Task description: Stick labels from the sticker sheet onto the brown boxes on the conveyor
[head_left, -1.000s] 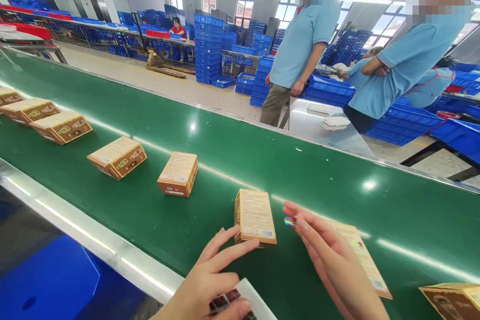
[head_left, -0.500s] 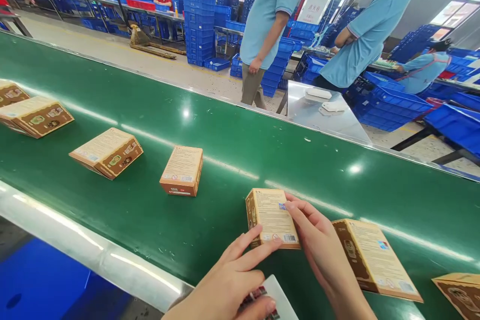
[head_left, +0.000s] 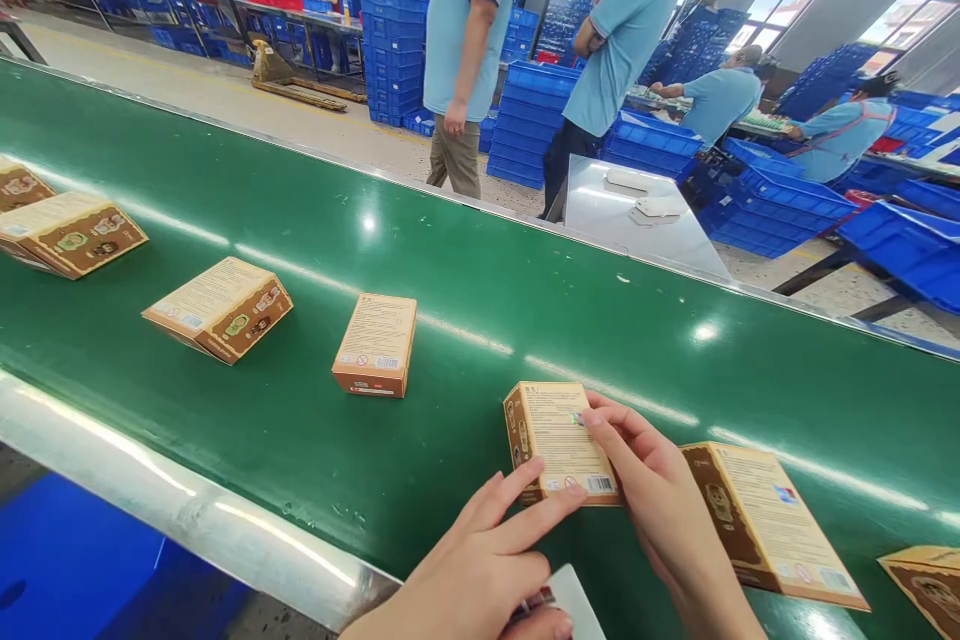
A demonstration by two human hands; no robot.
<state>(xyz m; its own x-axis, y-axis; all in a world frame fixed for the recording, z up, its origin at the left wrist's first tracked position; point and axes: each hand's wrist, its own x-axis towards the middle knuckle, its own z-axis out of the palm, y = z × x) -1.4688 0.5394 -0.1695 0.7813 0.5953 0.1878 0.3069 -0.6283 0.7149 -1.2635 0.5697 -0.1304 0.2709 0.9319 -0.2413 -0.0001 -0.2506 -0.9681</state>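
Note:
A small cream-and-brown cardboard box lies on the green belt, its printed side facing up. My right hand grips its right edge, fingers behind and thumb pressed beside a small shiny sticker. My left hand rests two fingertips on the box's lower left part. Between its thumb and curled fingers, that hand also holds a white sheet with dark red print, mostly hidden. Close by on the right is another box bearing a similar shiny sticker.
More boxes stand on the green belt: one left of my hands, another farther left, and one at the right edge. A metal rail borders the near side. Beyond are people in light-blue shirts and stacked blue crates.
The boxes and both my hands appear slightly farther right in view. My grip on the box looks the same. The two standing people beyond the belt have shifted left in view.

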